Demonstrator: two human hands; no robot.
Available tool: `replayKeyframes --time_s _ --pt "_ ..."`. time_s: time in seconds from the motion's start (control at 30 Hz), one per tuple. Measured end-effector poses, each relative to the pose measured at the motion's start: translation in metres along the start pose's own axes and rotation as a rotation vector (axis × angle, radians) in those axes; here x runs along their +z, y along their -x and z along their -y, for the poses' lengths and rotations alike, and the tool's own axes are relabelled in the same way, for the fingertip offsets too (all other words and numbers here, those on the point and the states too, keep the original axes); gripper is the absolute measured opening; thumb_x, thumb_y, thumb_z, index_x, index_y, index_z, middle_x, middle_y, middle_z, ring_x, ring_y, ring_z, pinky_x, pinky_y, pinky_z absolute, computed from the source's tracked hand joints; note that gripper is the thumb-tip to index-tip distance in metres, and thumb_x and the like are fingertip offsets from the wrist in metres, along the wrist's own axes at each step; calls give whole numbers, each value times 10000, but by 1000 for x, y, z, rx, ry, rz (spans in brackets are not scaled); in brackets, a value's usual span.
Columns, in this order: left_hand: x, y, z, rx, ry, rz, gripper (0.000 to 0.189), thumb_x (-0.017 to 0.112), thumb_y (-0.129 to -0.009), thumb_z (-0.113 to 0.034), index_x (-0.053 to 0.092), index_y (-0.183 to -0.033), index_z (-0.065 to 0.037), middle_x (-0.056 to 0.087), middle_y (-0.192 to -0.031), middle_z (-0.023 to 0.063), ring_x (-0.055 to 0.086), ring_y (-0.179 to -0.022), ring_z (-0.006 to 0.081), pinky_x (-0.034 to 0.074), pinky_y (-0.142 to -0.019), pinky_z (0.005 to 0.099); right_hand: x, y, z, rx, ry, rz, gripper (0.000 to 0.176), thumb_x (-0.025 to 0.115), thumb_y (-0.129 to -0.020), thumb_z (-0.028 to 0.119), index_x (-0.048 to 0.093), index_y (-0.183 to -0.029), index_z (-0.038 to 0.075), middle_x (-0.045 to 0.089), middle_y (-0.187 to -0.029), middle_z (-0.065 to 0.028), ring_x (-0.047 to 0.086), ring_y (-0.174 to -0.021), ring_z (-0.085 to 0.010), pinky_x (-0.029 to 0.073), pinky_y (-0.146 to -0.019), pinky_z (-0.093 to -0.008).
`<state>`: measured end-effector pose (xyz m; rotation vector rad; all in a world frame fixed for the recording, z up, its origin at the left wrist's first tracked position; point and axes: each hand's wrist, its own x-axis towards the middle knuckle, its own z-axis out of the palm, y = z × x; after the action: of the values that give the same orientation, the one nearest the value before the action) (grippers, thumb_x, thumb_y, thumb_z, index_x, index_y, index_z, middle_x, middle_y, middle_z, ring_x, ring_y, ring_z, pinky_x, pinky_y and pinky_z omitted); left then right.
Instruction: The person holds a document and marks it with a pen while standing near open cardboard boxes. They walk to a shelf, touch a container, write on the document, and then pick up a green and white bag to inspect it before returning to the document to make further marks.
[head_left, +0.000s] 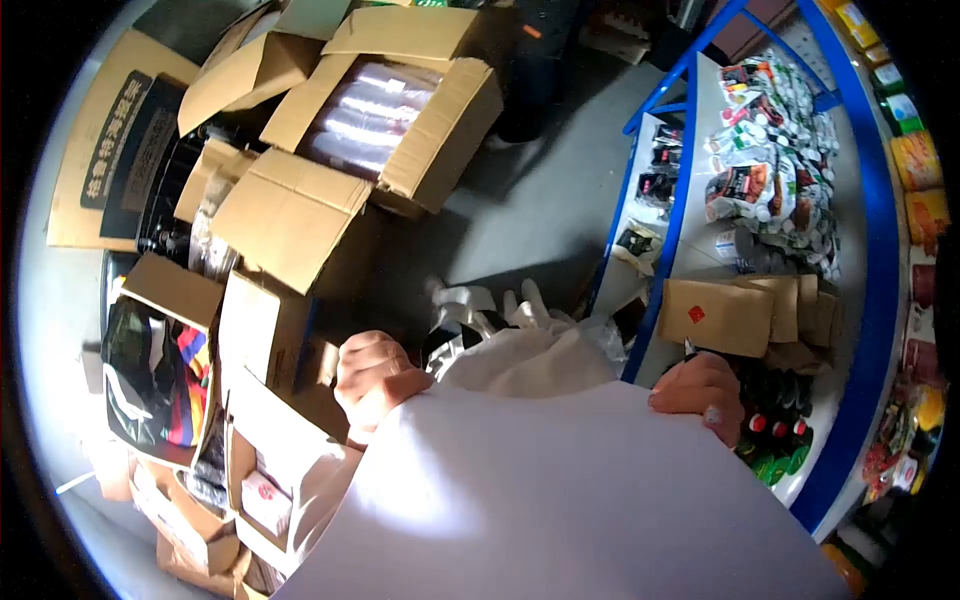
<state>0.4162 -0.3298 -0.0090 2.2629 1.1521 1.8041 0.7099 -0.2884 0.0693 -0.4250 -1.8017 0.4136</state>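
The white sheet (560,490) fills the view nearest me. Left of it stand open cardboard boxes (300,200). Right of it is the blue shelf (670,200), and just beyond its far edge lies a white plastic bag (530,350). My left hand (375,385) and right hand (700,395) each clench that far edge. I judge that level, even grips would hold the sheet flat.

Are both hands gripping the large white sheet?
Yes: left hand and right hand each clutch the large white sheet at its top edge.
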Motion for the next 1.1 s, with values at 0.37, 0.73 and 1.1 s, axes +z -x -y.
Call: replayKeyframes --time_s 0.37,0.73,1.1 --pt "7 -35 3 109 41 70 135 555 -625 -144 523 -585 -19 495 -522 28 485 -438 134 366 -394 236 -4 -8 -12 48 -42 84 206 465 -774 285 466 -787 79 546 -584 -72 465 -438 -153 357 -411 -259" --pt "71 -72 9 37 583 262 193 556 -714 -169 530 -605 -12 522 -533 55 508 -439 163 387 -391 246 -41 20 -14 123 137 -39 338 455 -775 375 469 -795 39 496 -570 -51 416 -447 -113 311 -414 -223" --pt "135 -63 -5 -674 660 47 141 471 -803 -142 499 -812 -4 473 -583 -18 432 -481 46 332 -402 184 -58 83 -9 758 517 -653 469 445 -777 466 472 -803 -2 446 -556 -30 368 -455 -73 264 -417 -187"
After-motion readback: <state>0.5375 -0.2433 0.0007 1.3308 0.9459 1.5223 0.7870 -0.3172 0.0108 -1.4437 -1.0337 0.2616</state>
